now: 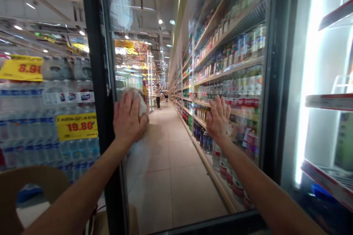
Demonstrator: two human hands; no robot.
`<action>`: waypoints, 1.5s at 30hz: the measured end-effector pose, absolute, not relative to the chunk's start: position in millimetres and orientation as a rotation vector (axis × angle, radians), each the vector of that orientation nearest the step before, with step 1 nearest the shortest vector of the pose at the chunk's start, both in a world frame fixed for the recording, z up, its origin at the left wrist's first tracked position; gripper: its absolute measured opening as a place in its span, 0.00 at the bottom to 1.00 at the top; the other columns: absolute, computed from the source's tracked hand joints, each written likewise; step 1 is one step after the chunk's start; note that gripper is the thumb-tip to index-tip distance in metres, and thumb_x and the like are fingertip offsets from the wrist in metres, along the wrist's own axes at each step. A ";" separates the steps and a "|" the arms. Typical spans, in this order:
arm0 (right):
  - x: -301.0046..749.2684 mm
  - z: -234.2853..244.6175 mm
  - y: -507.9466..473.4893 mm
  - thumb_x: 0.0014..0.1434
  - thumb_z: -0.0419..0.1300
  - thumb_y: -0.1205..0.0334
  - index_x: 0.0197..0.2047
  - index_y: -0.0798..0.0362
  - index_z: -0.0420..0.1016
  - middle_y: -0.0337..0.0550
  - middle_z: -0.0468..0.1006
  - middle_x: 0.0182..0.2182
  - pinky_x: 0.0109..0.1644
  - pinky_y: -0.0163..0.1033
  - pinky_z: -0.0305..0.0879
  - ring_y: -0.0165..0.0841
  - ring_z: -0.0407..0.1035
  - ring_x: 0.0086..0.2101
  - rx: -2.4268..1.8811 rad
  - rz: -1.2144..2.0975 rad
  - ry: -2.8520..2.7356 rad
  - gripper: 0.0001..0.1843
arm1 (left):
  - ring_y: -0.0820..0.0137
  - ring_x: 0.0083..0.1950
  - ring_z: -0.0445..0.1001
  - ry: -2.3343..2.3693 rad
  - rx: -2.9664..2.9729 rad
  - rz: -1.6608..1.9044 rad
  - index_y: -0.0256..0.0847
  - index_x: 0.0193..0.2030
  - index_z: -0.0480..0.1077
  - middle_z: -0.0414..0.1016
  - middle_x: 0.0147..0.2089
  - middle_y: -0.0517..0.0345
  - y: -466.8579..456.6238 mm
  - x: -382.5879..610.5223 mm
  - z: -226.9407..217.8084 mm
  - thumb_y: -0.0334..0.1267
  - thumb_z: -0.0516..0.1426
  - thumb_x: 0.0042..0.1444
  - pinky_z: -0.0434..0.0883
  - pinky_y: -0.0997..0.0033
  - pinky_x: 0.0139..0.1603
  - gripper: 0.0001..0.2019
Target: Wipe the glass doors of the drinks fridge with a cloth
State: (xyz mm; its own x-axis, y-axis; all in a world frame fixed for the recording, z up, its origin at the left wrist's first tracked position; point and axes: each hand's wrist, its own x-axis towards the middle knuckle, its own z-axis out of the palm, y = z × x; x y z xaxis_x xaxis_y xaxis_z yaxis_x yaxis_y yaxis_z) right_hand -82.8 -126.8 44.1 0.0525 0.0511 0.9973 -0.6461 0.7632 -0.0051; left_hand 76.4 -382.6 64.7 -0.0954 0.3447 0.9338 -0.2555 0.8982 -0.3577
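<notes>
A tall glass door (157, 202) in a black frame (95, 44) stands in front of me. My left hand (128, 115) presses a crumpled white cloth (142, 106) against the glass near the left frame edge. Its fingers lie over the cloth, and much of the cloth is hidden beneath the palm. Further right, my right hand (218, 117) rests against the same pane with its fingers spread and nothing in it. Faint smears or reflections show on the glass below the cloth.
At right is a lit cooler interior with shelves (328, 102). Stacked bottled water (24, 128) with yellow price signs (77, 126) stands left. A brown chair-like back (30, 176) is at lower left. Drink shelves (228, 69) and distant people (158, 96) appear in the glass.
</notes>
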 end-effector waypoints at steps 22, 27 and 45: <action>-81.2 44.0 -125.6 0.63 0.41 0.60 0.64 0.50 0.55 0.49 0.61 0.62 0.65 0.53 0.44 0.37 0.47 0.64 0.558 0.644 -1.380 0.27 | 0.71 0.71 0.39 -1.905 -0.651 0.868 0.42 0.65 0.53 0.54 0.68 0.55 -362.3 71.0 19.0 0.46 0.51 0.56 0.38 0.64 0.70 0.30; -82.9 43.3 -122.7 0.62 0.39 0.60 0.67 0.52 0.47 0.51 0.62 0.61 0.65 0.54 0.45 0.38 0.50 0.63 0.624 0.762 -1.298 0.30 | 0.61 0.71 0.40 -1.778 -0.290 0.583 0.34 0.67 0.47 0.47 0.70 0.44 -330.0 49.0 54.0 0.41 0.50 0.57 0.44 0.56 0.68 0.32; -60.3 37.6 -121.6 0.61 0.43 0.62 0.66 0.48 0.49 0.50 0.58 0.62 0.63 0.56 0.51 0.40 0.51 0.63 0.813 0.806 -1.183 0.29 | 0.62 0.71 0.40 -1.790 -0.523 0.610 0.31 0.68 0.44 0.47 0.69 0.43 -270.8 11.7 62.0 0.46 0.51 0.56 0.43 0.59 0.69 0.36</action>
State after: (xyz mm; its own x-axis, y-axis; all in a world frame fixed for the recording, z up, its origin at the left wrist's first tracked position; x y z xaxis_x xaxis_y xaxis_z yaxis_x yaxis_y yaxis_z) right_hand -60.3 -121.6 37.6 0.1870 0.1070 0.9765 -0.8698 0.4801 0.1140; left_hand 11.7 -270.8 62.0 -0.2830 0.6232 0.7290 0.0479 0.7683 -0.6382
